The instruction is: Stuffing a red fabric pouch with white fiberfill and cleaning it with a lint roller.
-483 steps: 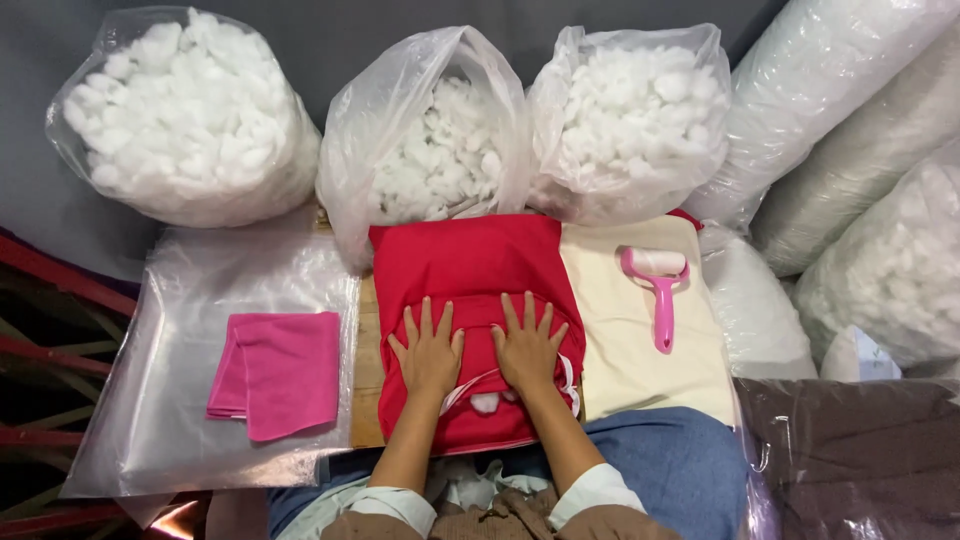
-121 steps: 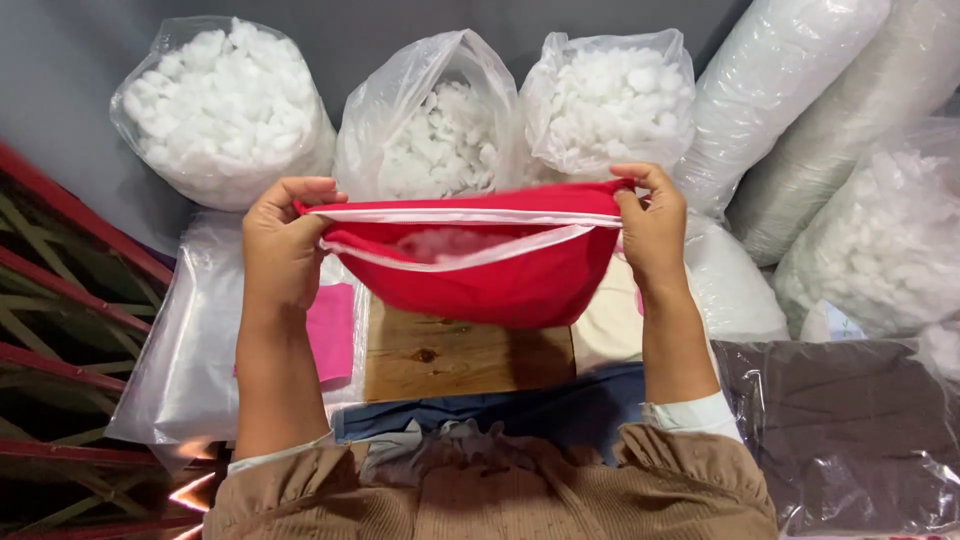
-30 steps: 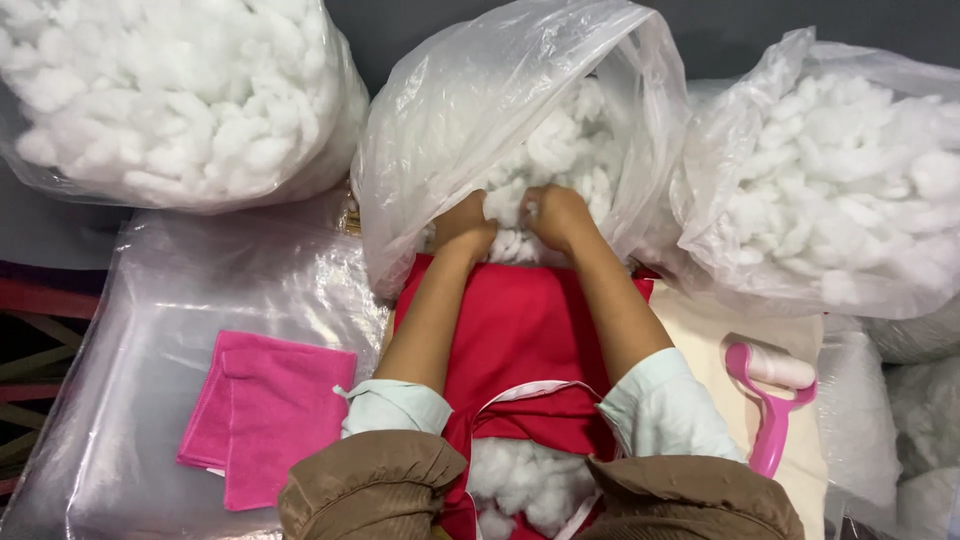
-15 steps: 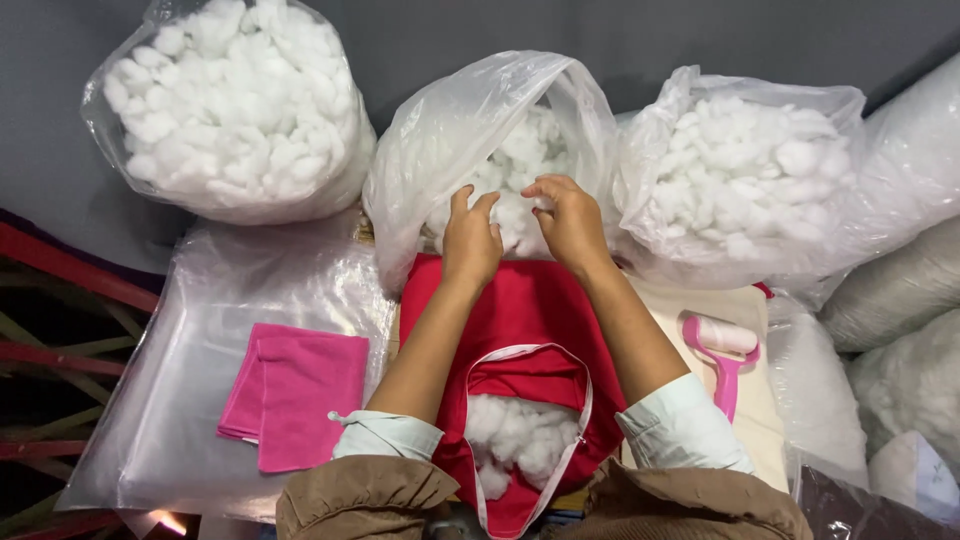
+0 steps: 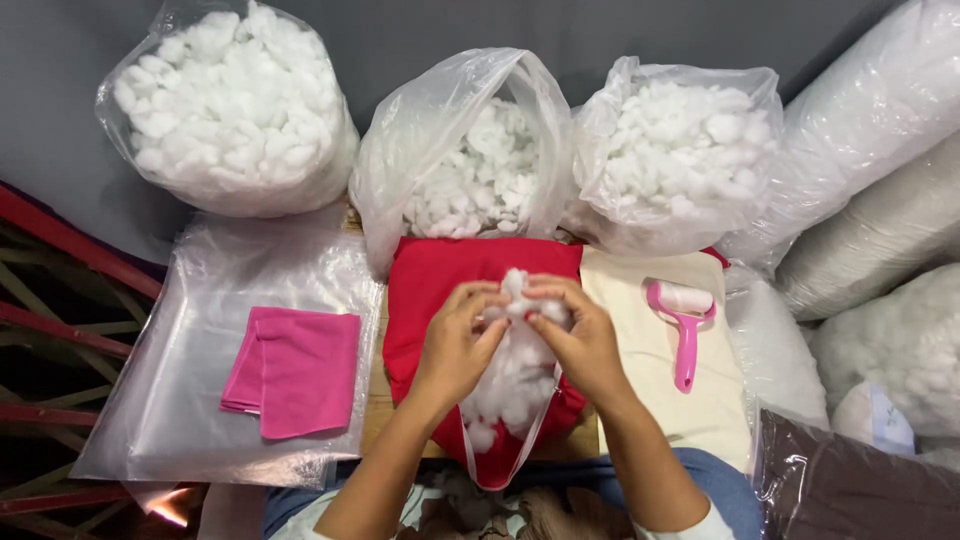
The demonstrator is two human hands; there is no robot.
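From my remote seat this reads as a small cushion-stuffing workshop. I see three open clear plastic bags (image 5: 455, 150) heaped with white fibre filling (image 5: 690, 150) lined up against a grey wall (image 5: 420, 30), and sealed bales of the same stuff (image 5: 880, 110) stacked at the right. The bench is a wooden board (image 5: 375, 400) laid over with a plastic sheet (image 5: 200, 300) and cream cloth (image 5: 640, 340), with a pink lint roller (image 5: 684, 330) and a folded pink cloth (image 5: 295, 370) on it.

Blocked ahead by three stuffing bags (image 5: 470, 170), touching edge to edge. Right: lint roller (image 5: 682, 325) on cream cloth (image 5: 640, 360), then wrapped rolls (image 5: 880, 170). Left: pink cloth (image 5: 295, 370) on flat plastic sheet (image 5: 200, 330), open above.
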